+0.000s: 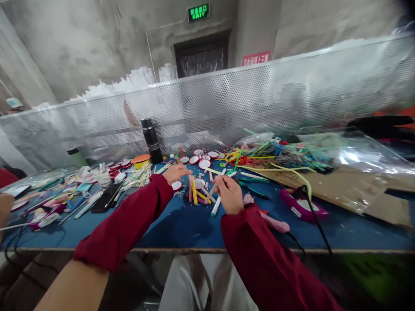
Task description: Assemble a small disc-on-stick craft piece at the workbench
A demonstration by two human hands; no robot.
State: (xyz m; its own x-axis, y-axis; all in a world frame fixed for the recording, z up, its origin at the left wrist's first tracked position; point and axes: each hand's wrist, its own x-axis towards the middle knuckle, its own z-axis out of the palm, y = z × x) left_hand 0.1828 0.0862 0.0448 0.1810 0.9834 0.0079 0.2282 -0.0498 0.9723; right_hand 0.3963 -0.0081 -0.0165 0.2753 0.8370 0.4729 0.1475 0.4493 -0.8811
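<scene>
My right hand (pixel 229 194) is closed around a few thin coloured sticks (pixel 215 190) that fan out up and down from the fist, over a loose pile of more sticks (pixel 196 193) on the blue tabletop (pixel 181 224). My left hand (pixel 175 172) reaches forward with fingers spread, holding nothing, close to small round white discs (pixel 204 164) with red rims. Both arms wear dark red sleeves. A pink glue gun (pixel 270 219) lies just right of my right wrist.
A black flask (pixel 151 140) stands at the back by a perforated metal screen (pixel 259 99). Tangled coloured cords (pixel 279 155), cardboard (pixel 353 190) and plastic bags lie right. A pink device (pixel 300 204) with a black cable lies right. A black phone (pixel 105 198) and another person's hand (pixel 4 207) are left.
</scene>
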